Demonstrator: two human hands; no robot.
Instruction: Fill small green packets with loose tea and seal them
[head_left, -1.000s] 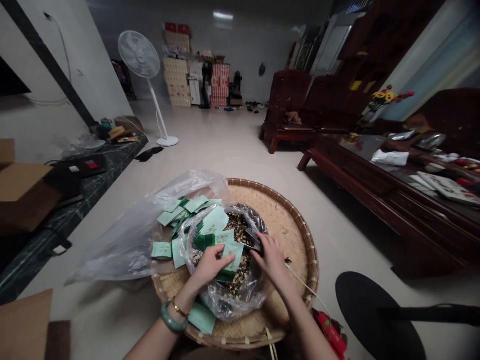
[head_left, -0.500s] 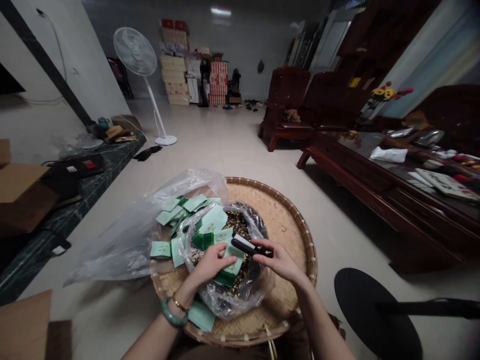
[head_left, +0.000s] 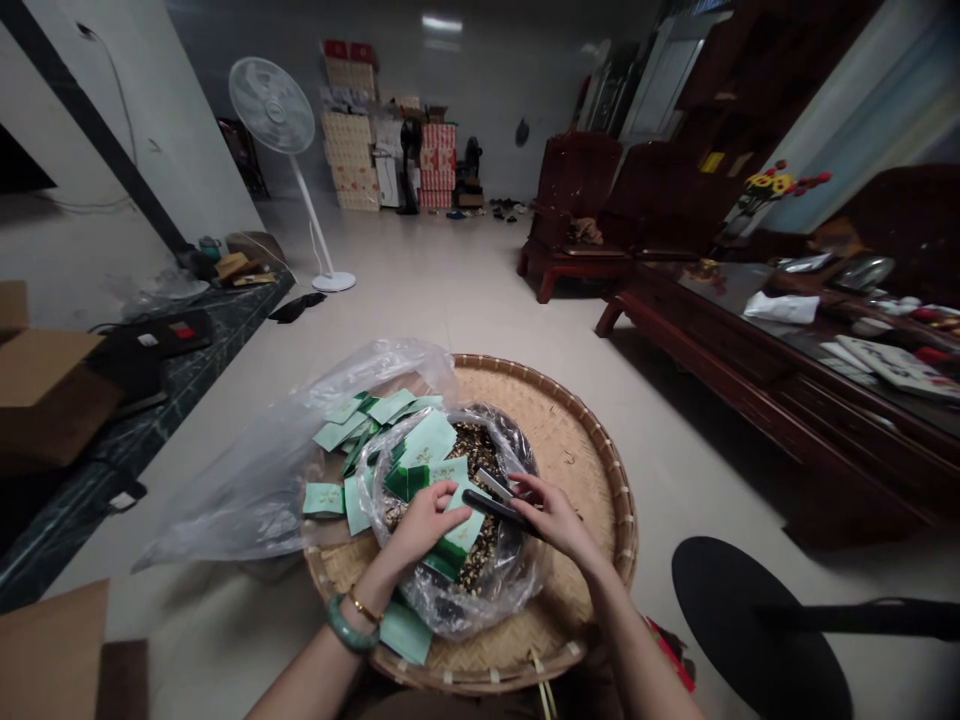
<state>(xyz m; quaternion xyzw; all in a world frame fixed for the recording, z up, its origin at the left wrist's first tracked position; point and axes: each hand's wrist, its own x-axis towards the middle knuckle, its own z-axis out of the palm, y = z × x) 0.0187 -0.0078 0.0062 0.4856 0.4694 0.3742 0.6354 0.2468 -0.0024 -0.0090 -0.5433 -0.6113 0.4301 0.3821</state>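
My left hand (head_left: 431, 520) pinches the top of a light-green sachet (head_left: 466, 532) with a darker green lower end, over the clear plastic bag (head_left: 517, 590). In my right hand (head_left: 551, 515) is a black two-armed clamp tool (head_left: 491, 503), resembling a bag sealer, with one pale arm. Its jaws stand apart, their tips beside the sachet's upper edge. Dark and pale dried bits (head_left: 476, 445) fill the open bag below. More green sachets (head_left: 367, 425) lie in a heap to the left, some overlapping the bag's rim.
Everything rests on a round woven bamboo tray (head_left: 574, 420) before me. A large clear plastic bag (head_left: 247, 490) spreads off its left side. A white standing fan (head_left: 319, 230), a dark wooden table (head_left: 720, 370) and a black round base (head_left: 750, 630) stand around.
The clamp tool's jaws have spread apart and its pale arm has shifted right, away from the sachet. My left hand keeps its pinch in nearly the same place.
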